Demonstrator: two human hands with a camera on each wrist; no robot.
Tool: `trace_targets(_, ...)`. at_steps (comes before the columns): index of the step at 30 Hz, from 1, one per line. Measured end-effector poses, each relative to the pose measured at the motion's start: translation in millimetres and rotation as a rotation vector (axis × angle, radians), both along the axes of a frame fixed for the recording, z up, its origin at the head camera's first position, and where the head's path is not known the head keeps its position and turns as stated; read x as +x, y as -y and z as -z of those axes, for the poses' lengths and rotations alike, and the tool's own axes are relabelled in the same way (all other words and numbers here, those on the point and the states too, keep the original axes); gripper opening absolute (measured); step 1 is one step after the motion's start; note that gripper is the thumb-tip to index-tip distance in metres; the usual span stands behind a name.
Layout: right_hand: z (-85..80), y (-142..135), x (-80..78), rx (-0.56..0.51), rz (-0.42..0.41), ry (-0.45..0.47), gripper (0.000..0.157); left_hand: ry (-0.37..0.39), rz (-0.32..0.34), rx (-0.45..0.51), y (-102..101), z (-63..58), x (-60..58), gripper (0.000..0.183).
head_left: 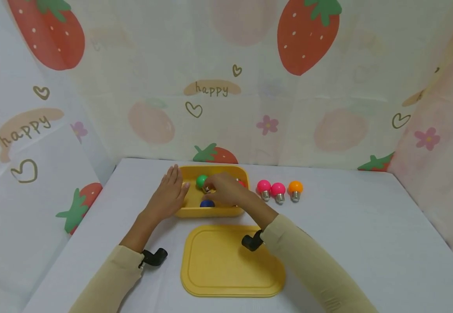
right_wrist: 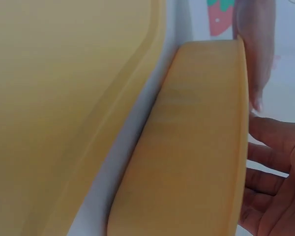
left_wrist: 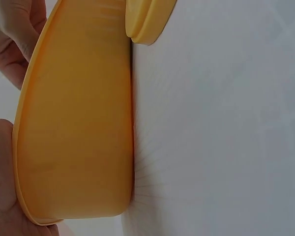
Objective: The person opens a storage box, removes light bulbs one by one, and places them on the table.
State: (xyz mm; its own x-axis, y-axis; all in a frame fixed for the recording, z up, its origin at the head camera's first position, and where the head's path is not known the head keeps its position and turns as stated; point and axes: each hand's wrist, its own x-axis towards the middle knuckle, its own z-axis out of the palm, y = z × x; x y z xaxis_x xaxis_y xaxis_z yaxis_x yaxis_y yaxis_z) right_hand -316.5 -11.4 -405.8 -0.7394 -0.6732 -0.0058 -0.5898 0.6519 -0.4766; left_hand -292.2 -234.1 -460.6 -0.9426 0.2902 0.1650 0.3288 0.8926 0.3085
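My right hand (head_left: 228, 189) reaches down into a yellow plastic box (head_left: 210, 212), pinching a green light bulb (head_left: 201, 181) by its metal base. Just below those fingers lies a blue bulb (head_left: 207, 203), partly hidden by the box's front wall. A red bulb (head_left: 242, 183) shows at the box's right end, mostly covered by the hand. With fingers straight, my left hand (head_left: 167, 193) rests against the left rim. In the right wrist view, the box wall (right_wrist: 187, 142) hides the right fingertips (right_wrist: 258, 184) and the bulbs.
Two pink bulbs (head_left: 278, 190) and an orange bulb (head_left: 295, 187) lie on the white table right of the box. A flat yellow lid (head_left: 226, 265) lies in front of it, under the right forearm. A strawberry-printed cloth (head_left: 304, 113) stands behind the table.
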Motion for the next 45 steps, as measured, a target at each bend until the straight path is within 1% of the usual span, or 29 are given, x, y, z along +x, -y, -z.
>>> trace_targets(5,5.8,3,-3.7,0.031,0.007,0.03,0.042,-0.023,0.002,0.0,-3,-1.1,1.4,0.066)
trace_targets(11,12.6,3,-6.5,0.028,-0.018,0.052,0.043,-0.046,0.008,0.016,-4,-1.9,2.1,0.066)
trace_targets(17,16.3,3,-7.5,0.025,-0.04,0.046,0.039,-0.039,0.002,0.005,-4,-1.4,2.2,0.067)
trace_targets(22,16.7,5,-7.7,0.031,-0.037,0.069,0.038,-0.04,-0.01,-0.012,-3,-0.2,1.4,0.067)
trace_targets(27,18.3,7,-8.9,0.067,-0.056,0.081,0.031,-0.036,-0.013,-0.016,-2,1.7,0.5,0.067)
trace_targets(30,19.8,8,-9.6,0.065,-0.069,0.083,0.028,-0.029,-0.015,-0.022,-1,2.4,0.0,0.067)
trace_targets(35,22.2,6,-9.9,0.021,-0.046,0.079,0.03,-0.018,-0.018,-0.027,-2,1.9,0.8,0.068)
trace_targets(40,19.1,-1,-8.7,-0.033,0.001,0.086,0.038,-0.019,-0.023,-0.023,-3,1.3,1.7,0.067)
trace_targets(42,17.1,-3,-8.0,-0.045,0.015,0.072,0.04,-0.021,-0.025,-0.026,-2,1.3,2.0,0.067)
trace_targets(45,15.2,-8,-7.9,-0.059,0.03,0.039,0.038,-0.01,-0.028,-0.031,-2,1.3,2.3,0.068)
